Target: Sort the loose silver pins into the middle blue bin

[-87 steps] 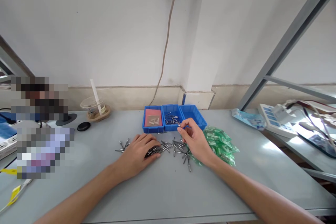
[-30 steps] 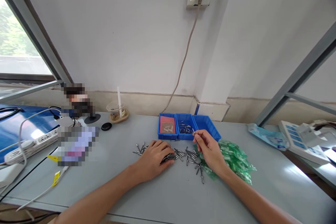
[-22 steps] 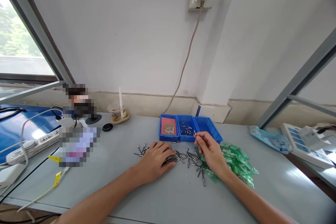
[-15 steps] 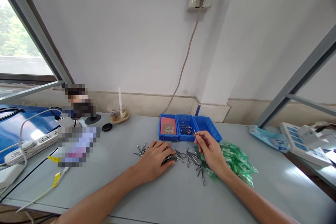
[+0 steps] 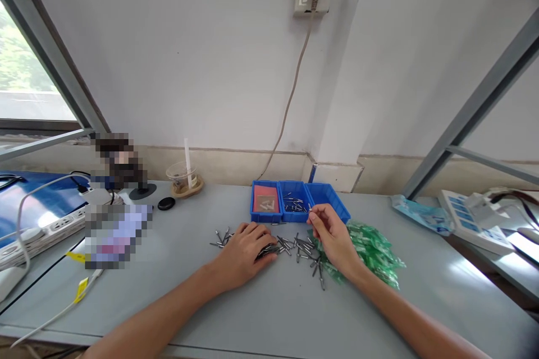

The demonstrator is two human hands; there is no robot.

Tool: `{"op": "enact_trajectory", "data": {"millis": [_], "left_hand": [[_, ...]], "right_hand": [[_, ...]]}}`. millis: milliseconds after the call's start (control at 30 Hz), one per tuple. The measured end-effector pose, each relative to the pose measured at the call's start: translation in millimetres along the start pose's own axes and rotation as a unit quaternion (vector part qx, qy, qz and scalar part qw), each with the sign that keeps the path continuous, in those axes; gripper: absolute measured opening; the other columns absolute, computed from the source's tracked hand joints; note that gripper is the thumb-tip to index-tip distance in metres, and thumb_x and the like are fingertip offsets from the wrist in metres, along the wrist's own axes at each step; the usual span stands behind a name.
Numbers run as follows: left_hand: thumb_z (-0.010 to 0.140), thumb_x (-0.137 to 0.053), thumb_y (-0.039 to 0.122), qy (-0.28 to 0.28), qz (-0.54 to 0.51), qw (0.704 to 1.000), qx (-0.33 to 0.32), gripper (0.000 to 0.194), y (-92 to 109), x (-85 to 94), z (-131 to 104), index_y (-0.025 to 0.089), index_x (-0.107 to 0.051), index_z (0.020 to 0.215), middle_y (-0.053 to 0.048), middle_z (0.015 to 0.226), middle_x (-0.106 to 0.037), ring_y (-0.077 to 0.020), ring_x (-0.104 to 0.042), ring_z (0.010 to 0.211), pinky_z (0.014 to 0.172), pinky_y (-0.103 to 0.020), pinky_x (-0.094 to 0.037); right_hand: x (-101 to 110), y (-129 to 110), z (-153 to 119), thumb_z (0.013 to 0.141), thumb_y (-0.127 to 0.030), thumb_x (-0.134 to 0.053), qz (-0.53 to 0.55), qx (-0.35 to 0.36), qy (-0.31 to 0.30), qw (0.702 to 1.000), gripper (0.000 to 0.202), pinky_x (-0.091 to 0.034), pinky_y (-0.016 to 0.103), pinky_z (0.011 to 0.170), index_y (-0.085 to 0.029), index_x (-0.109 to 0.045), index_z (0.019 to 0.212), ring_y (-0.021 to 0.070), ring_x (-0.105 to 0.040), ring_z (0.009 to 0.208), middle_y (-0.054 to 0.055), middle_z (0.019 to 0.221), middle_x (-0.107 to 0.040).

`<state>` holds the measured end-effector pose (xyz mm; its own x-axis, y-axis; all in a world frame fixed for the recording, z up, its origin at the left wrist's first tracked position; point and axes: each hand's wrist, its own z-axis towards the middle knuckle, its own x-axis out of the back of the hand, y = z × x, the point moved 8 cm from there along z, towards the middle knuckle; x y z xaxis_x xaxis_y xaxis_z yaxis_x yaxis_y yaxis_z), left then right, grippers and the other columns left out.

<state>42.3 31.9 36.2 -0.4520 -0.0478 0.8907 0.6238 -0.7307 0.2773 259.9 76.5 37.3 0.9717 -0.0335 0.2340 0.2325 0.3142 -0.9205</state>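
My left hand (image 5: 248,249) lies cupped on the table over a pile of small dark metal pins that look like blind rivets (image 5: 265,251), its fingers and thumb curled round some of them. More loose pins (image 5: 305,245) are scattered on both sides of it. My right hand (image 5: 332,235) pinches one thin pin (image 5: 309,207) between thumb and fingertips, just in front of the blue bins. Similar pins lie in the middle blue bin (image 5: 294,215). In the left blue bin (image 5: 266,216) are a reddish card and a small clear bag with light pieces.
The right blue bin (image 5: 327,197) adjoins the others. Crumpled green plastic (image 5: 373,252) lies beside my right forearm. To the right are a blue packet (image 5: 423,215) and a power strip (image 5: 474,221). Leftward stand a clear cup (image 5: 181,175), a black disc (image 5: 166,203) and cables.
The whole view has shifted slightly, so things sit a little further left. The pin in my right hand now points more upright. My left hand stays on the pile.
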Motion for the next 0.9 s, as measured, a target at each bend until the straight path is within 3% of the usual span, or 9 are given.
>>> {"op": "enact_trajectory", "data": {"millis": [267, 900], "left_hand": [[0.108, -0.058, 0.037, 0.004, 0.001, 1.0, 0.001, 0.019, 0.3, 2.4, 0.3, 0.025, -0.065, 0.121, -0.004, 0.121, -0.067, -0.0241, -0.059, 0.111, 0.097, -0.041, -0.043], [0.109, -0.057, 0.039, 0.021, 0.014, 1.0, 0.0, 0.019, -3.5, 5.8, 0.7, 0.025, -0.066, 0.118, -0.003, 0.118, -0.068, -0.0225, -0.06, 0.105, 0.093, -0.039, -0.044]], "right_hand": [[0.6, -3.6, -3.0, 0.104, -0.05, -0.06, -0.008, 0.007, 0.01, 1.0, 0.025, -0.043, 0.03, 0.061, -0.027, -0.052, 0.099, 0.016, -0.05, 0.069, -0.002, 0.084, -0.052], [-0.4, -7.6, -4.7, 0.104, -0.049, -0.058, -0.042, 0.03, 0.004, 0.999, 0.022, -0.042, 0.032, 0.063, -0.027, -0.053, 0.1, 0.0186, -0.048, 0.07, -0.002, 0.083, -0.049]]}}
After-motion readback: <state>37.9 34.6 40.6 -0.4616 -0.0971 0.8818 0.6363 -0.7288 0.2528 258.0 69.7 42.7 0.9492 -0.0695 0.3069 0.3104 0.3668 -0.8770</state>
